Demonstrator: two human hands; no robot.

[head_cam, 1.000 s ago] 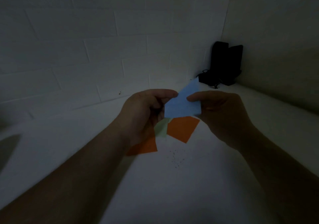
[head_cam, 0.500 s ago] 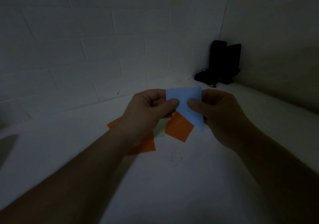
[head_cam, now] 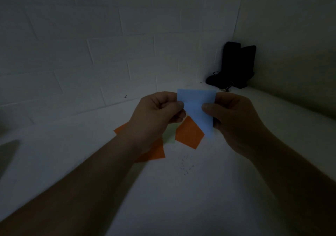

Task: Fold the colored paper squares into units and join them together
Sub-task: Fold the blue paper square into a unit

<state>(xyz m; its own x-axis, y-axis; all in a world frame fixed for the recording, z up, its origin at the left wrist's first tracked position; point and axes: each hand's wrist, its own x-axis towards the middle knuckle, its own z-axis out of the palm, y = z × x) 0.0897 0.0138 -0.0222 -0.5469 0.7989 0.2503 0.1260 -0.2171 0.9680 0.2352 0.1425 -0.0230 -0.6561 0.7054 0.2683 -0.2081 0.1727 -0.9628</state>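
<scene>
The left hand [head_cam: 156, 112] pinches the left edge of a blue paper [head_cam: 197, 108] between thumb and curled fingers, and the right hand [head_cam: 234, 119] pinches its right side the same way, thumb lying on the face of the sheet. Held between both hands and lifted clear of the surface [head_cam: 181, 199], the blue paper hangs with one straight edge on top and tapers to a point just under the right hand. It looks already folded once (the dim light hides any crease lines), and the two-sided grip likely serves to line up edges in the air before the next fold.

Directly below the hands lie the waiting sheets: one orange paper [head_cam: 189, 135] under the gap between them, a second orange paper [head_cam: 154, 152] mostly covered by the left wrist, and a pale green paper [head_cam: 169, 135] between the two. Keeping them close beneath the hands probably makes the next pick a short reach. Far beyond the right hand, a dark object [head_cam: 234, 66] stands in the wall corner.
</scene>
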